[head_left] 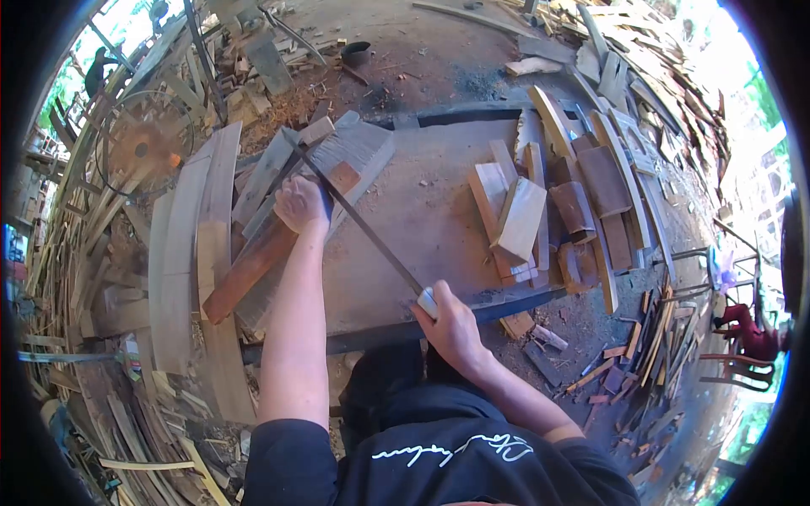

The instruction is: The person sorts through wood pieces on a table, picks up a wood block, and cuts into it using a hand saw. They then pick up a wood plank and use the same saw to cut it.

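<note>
My right hand point(451, 325) is closed round the pale handle of a long, narrow-bladed hand tool point(375, 239). Its dark blade slants away to the upper left; whether the edge is toothed I cannot tell. My left hand point(302, 204) is closed on a reddish-brown wooden bar point(261, 266), pressing it down near its upper part. The blade passes just right of my left knuckles and over the bar's far end. Under that end lies a wide grey plank point(359, 148), set at a slant on the worktable point(371, 278).
Wooden blocks point(519, 215) and dark curved pieces point(574, 211) are piled on the table's right side. Long boards point(181, 261) stand along its left. Scrap wood point(650, 346) litters the ground, a dark pot point(356, 54) sits beyond, and a red chair point(747, 337) is far right.
</note>
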`<state>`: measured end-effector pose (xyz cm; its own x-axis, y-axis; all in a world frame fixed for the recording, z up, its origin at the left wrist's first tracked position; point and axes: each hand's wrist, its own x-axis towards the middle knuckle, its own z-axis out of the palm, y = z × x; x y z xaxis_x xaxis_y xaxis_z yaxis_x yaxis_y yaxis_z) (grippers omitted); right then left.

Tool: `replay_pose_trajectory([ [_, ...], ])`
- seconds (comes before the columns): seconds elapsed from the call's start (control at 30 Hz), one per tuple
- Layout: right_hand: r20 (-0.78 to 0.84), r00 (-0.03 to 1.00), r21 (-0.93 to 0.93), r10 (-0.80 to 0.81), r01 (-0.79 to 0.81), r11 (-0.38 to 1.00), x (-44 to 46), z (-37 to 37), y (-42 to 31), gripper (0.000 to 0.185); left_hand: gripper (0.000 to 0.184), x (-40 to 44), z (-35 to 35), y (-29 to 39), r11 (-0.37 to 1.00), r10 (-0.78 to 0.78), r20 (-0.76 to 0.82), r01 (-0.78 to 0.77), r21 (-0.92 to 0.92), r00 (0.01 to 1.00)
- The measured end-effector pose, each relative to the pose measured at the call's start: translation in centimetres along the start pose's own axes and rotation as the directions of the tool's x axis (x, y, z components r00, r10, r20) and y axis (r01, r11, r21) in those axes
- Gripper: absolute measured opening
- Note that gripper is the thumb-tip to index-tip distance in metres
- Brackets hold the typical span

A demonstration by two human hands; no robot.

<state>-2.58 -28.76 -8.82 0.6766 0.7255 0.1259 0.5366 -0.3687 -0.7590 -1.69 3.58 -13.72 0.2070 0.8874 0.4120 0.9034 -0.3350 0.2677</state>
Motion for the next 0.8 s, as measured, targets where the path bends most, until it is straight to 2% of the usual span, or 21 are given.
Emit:
replay_pose_trajectory([
  [0.07,-0.015,1.000,-0.002,0.011,-0.011,1.000,2.0,1.1,-0.6,0.030,0.037,0.1,-0.8,0.2,1.000,-0.010,0.052,0.009,0.015,0.999],
  [0.1,-0.044,0.998,0.012,-0.035,0.035,0.999,4.3,2.7,-0.8,0.030,0.037,0.2,-1.3,0.3,0.999,-0.021,0.100,0.019,0.025,0.995],
  [0.17,-0.082,0.993,0.025,-0.088,0.091,0.996,6.9,3.3,-1.3,0.031,0.038,0.1,0.0,-0.2,0.998,0.014,0.038,-0.017,0.063,0.999],
  [0.23,-0.022,0.999,0.036,-0.042,0.042,0.998,7.7,3.2,-1.6,0.032,0.038,0.1,0.4,-0.3,0.993,0.055,-0.010,-0.054,0.104,0.998],
  [0.37,0.009,1.000,0.016,-0.004,0.004,1.000,1.3,-0.1,-0.3,0.031,0.037,0.1,-2.8,1.4,0.996,-0.013,0.112,0.003,0.087,0.994],
  [0.47,0.073,0.993,0.047,0.097,-0.100,0.994,-0.6,-0.8,-0.2,0.031,0.037,0.5,-2.7,1.0,0.998,-0.048,0.178,0.041,0.042,0.983],
  [0.53,-0.038,0.999,0.065,-0.001,0.004,0.998,2.6,0.6,-1.1,0.031,0.037,0.3,-2.9,1.5,0.999,-0.039,0.178,0.042,-0.009,0.983],
  [0.6,-0.026,0.999,0.044,-0.020,0.021,0.999,6.9,2.8,-1.4,0.031,0.039,0.2,-3.2,1.4,0.999,-0.036,0.194,0.033,0.020,0.980],
  [0.73,-0.019,0.999,0.043,-0.033,0.034,0.998,5.7,2.4,-1.5,0.032,0.041,0.3,-0.5,0.3,0.986,-0.147,0.059,0.151,-0.073,0.987],
  [0.8,-0.028,1.000,0.048,-0.002,0.004,0.999,1.4,0.6,0.0,0.033,0.043,0.7,-2.4,1.1,0.996,-0.089,0.230,0.085,0.028,0.969],
])
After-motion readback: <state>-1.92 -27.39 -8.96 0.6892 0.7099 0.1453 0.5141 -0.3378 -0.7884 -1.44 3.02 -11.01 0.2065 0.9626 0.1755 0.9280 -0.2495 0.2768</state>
